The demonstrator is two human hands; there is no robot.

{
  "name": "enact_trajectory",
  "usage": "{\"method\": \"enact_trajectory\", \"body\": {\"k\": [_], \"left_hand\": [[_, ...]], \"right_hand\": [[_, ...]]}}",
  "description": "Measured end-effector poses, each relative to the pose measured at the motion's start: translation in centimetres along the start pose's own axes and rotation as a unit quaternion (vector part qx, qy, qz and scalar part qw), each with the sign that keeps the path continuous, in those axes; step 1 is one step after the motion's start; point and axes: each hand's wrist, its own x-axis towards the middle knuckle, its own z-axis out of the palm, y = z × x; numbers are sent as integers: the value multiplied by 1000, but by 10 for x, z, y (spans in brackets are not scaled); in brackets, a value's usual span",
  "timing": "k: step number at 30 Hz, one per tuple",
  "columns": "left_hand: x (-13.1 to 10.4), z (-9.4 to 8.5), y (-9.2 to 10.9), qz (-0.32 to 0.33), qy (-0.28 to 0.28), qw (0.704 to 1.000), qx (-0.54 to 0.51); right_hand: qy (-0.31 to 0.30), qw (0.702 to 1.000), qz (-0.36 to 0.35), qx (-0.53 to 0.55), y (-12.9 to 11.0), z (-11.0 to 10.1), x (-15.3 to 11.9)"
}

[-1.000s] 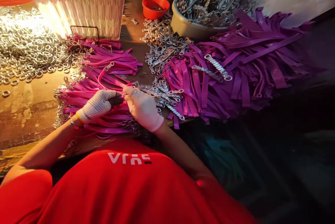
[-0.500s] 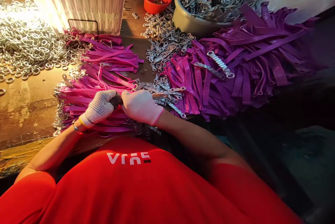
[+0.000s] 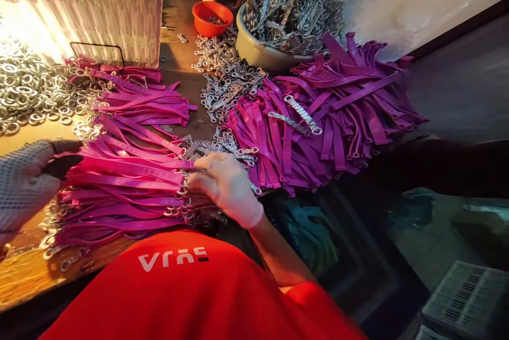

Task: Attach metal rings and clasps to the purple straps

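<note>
Pink straps with metal rings (image 3: 131, 173) lie in a layered pile at the table's front. At the pile's right end, my right hand (image 3: 226, 186), in a white glove, has its fingers curled round a strap end near the rings. My left hand (image 3: 29, 181), in a dotted glove, is at the left edge beside the pile's left end, with a dark tool or dark fingertips between thumb and fingers; which it is cannot be made out. Silver chain pieces (image 3: 222, 144) lie just beyond my right hand. A larger heap of purple straps (image 3: 330, 112) spreads to the right.
Loose metal rings (image 3: 35, 90) cover the table's left side beside a ribbed translucent panel (image 3: 115, 6). A red bowl (image 3: 212, 19) and a beige tub (image 3: 266, 53) heaped with chain pieces stand at the back. A light crate (image 3: 465, 297) is at the lower right.
My hands were together over the pile; now they are apart, the left at the far left, the right at the strap ends. The view has turned to the right.
</note>
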Motion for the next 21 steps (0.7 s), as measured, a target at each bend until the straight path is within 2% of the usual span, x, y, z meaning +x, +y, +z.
{"method": "enact_trajectory", "body": {"k": [1, 2, 3, 4, 5, 6, 8, 9, 10, 13, 17, 19, 21], "left_hand": [[0, 11, 14, -89, 54, 994, -16], [3, 22, 30, -170, 70, 978, -101], [8, 33, 44, -232, 35, 934, -268], [14, 43, 57, -258, 23, 910, -323], [21, 52, 66, -296, -22, 874, -385], [27, 60, 71, -333, -69, 820, -461], [35, 74, 72, -354, -138, 734, -562], [35, 80, 69, -345, -160, 704, -599], [34, 85, 65, -328, -178, 692, -618], [25, 98, 53, -280, -220, 693, -627], [11, 108, 45, -248, -215, 739, -588], [6, 111, 44, -242, -207, 760, -567], [2, 112, 44, -246, -214, 771, -547]], "right_hand": [[24, 999, 43, 6, 16, 2, 8], [35, 995, 91, 3, 31, 5, 18], [26, 990, 135, -2, 47, 10, 28], [4, 986, 169, -8, 60, 17, 37], [-26, 982, 187, -9, 72, 24, 45], [-53, 980, 193, -7, 80, 32, 51], [-84, 979, 184, 3, 90, 45, 54], [-85, 981, 177, 8, 92, 50, 53], [-79, 982, 174, 11, 94, 53, 50], [-43, 982, 181, 11, 93, 56, 39], [69, 980, 179, 53, 78, 46, 30], [125, 979, 130, 97, 58, 35, 28], [124, 987, 35, 99, 31, 23, 27]]}}
